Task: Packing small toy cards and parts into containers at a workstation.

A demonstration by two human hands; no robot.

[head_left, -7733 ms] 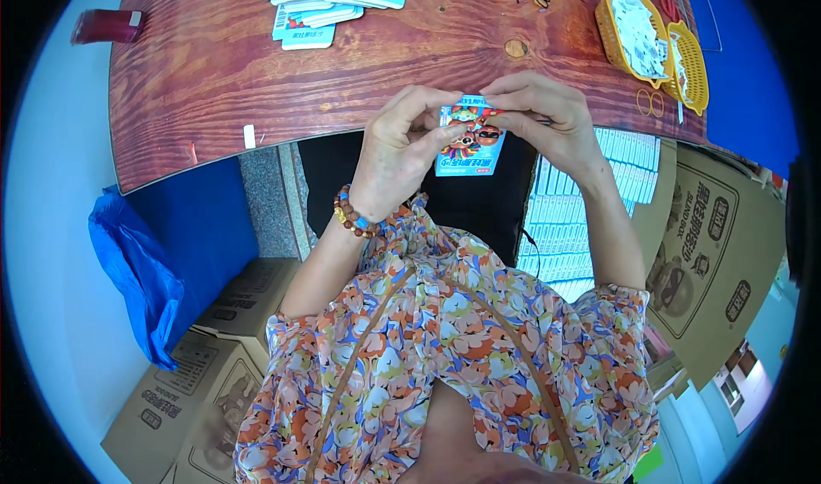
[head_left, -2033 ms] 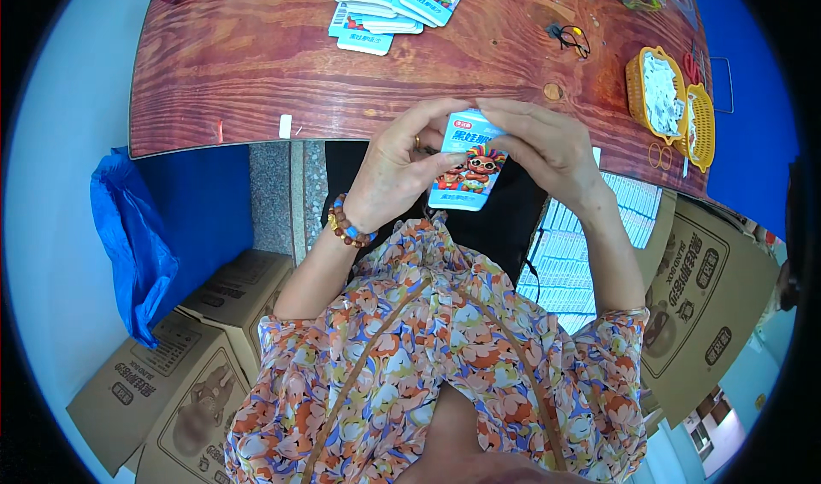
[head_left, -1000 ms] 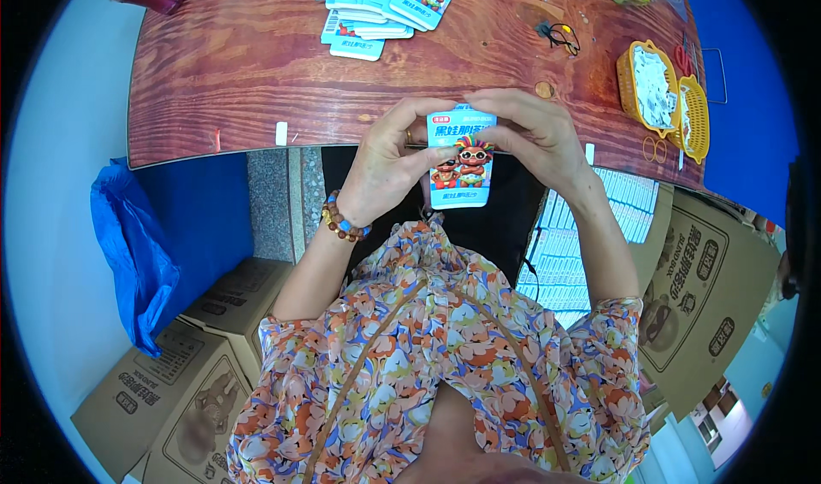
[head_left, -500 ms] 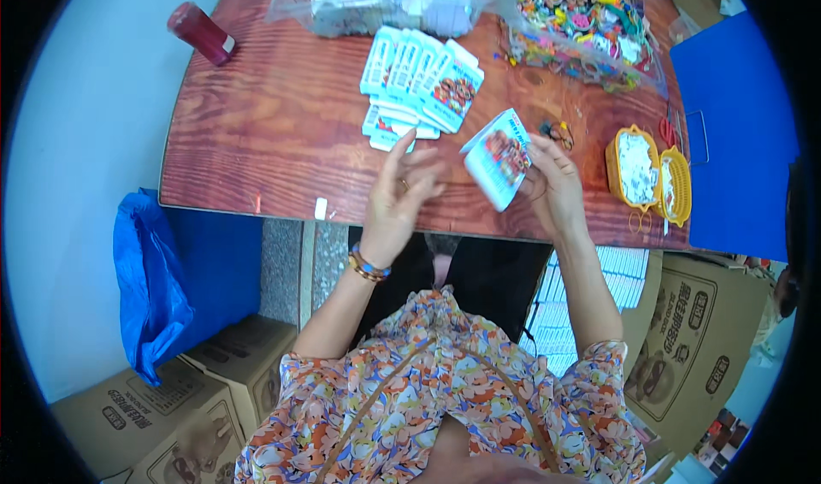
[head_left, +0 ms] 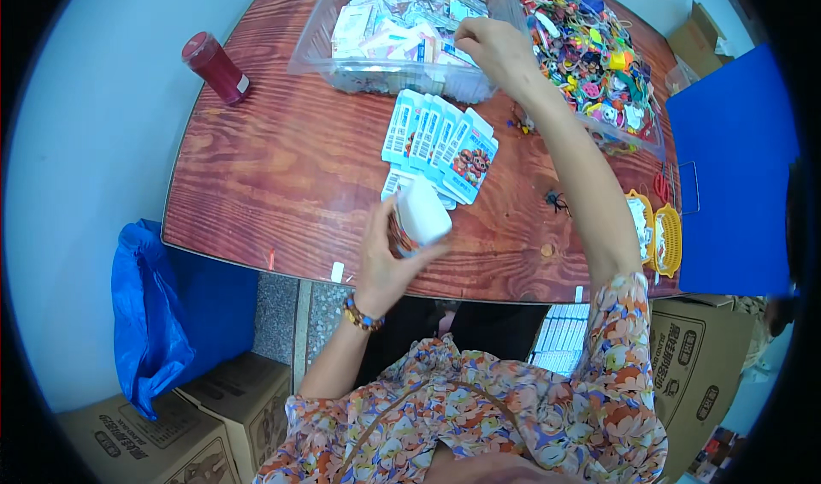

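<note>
Wood-grained table [head_left: 282, 159], pale wall [head_left: 85, 142], cardboard boxes [head_left: 154, 437], left hand [head_left: 383, 257] holding carton [head_left: 425, 210]

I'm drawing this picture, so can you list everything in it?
Table: one, reddish brown, middle
Held box: one, mostly white, over table's near side
Small boxes: several, blue and white, piled on table
Bins: two, clear, table's far side
Packets: many, mixed colours, left bin
Trinkets: many, multicoloured, right bin
Bottle: one, dark red, table's left
Baskets: two, yellow, table's right
Slips: many, white, in baskets
Scissors: one pair, red-handled, beyond baskets
Bag: one, blue, left of table
Panel: one, blue, right of table
Stacked boxes: many, white and blue, below table
Cartons: at least four, brown, left and right
Shirt: one, flowered, lower middle
Left hand: one, bare, around held box
Right hand: one, bare, at left bin
</note>
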